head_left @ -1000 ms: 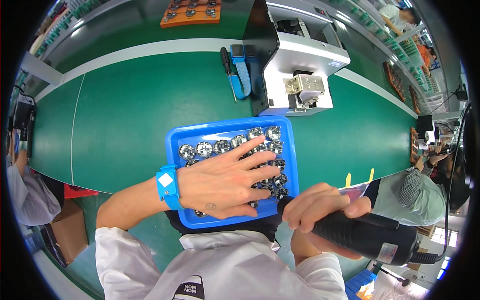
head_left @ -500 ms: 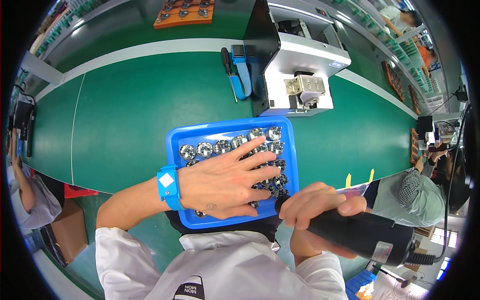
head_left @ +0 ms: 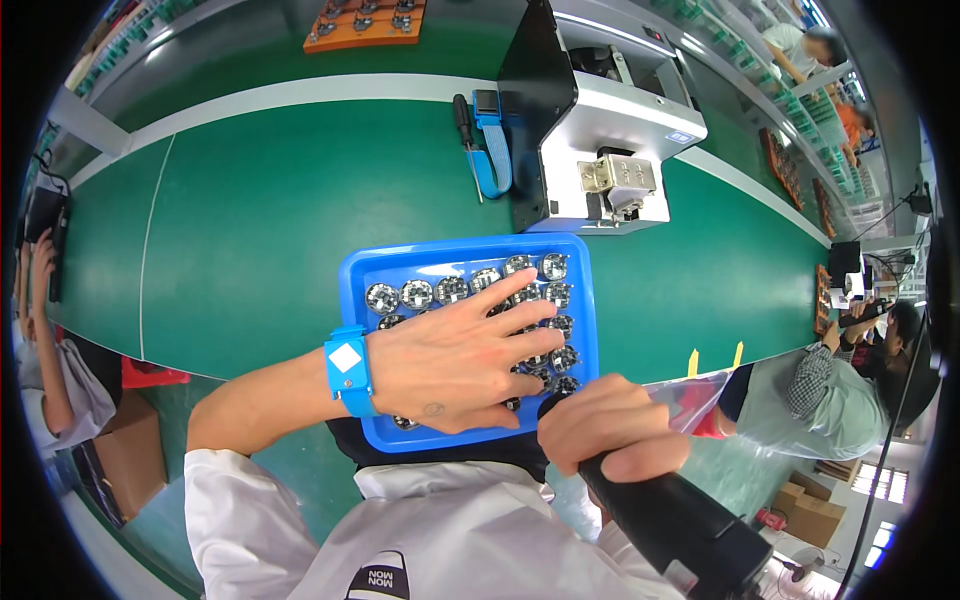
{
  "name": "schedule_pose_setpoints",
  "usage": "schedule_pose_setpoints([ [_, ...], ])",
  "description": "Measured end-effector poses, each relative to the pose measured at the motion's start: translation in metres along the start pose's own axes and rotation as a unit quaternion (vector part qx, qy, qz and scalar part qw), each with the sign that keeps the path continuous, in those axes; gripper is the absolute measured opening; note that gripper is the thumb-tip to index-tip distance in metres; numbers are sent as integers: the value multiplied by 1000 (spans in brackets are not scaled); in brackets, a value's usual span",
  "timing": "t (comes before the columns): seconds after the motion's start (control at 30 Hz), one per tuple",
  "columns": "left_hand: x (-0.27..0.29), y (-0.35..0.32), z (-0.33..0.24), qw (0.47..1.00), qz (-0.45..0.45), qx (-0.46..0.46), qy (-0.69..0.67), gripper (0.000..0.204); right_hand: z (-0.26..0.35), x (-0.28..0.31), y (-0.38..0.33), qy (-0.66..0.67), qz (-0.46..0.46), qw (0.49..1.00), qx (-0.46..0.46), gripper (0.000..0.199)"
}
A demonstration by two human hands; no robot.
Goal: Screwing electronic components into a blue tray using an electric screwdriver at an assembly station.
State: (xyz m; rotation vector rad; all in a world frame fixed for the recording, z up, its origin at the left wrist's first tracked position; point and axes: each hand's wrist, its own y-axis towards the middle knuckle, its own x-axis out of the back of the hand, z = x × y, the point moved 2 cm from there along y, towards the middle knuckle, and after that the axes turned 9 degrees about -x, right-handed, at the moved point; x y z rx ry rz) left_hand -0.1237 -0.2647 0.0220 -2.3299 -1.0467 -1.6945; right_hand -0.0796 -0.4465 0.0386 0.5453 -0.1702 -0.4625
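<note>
My left hand (head_left: 455,365) lies spread, palm down, over several round metal-and-black parts (head_left: 452,290) set in rows in a blue tray (head_left: 460,244). A blue wristband (head_left: 347,370) is around that wrist. My hand hides many of the parts and some of the tray floor. At the tray's near right corner, my right hand (head_left: 610,430) is closed around a black corded tool, apparently an electric screwdriver (head_left: 675,520). Its narrow end points toward the tray, and its thick body slants down to the right. Whether its tip touches a part cannot be made out.
Behind the tray stands a silver and black bench machine (head_left: 610,130). Left of it lie a blue strap (head_left: 491,150) and a black-handled screwdriver (head_left: 463,120). An orange rack (head_left: 365,28) sits at the far side. Co-workers are at both sides.
My right hand has moved left toward the tray, and the tool body has swung downward. My left hand stays spread over the parts. The view has shifted slightly.
</note>
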Motion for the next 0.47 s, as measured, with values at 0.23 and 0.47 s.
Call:
schedule_pose_setpoints([
  [0.23,0,1,0,1000,-13,-21,3,36,-13,25,0,165,23,984,57,74],
  [0.47,-3,5,-1,995,49,-70,47,34,16,87,46,222,-219,945,103,92],
])
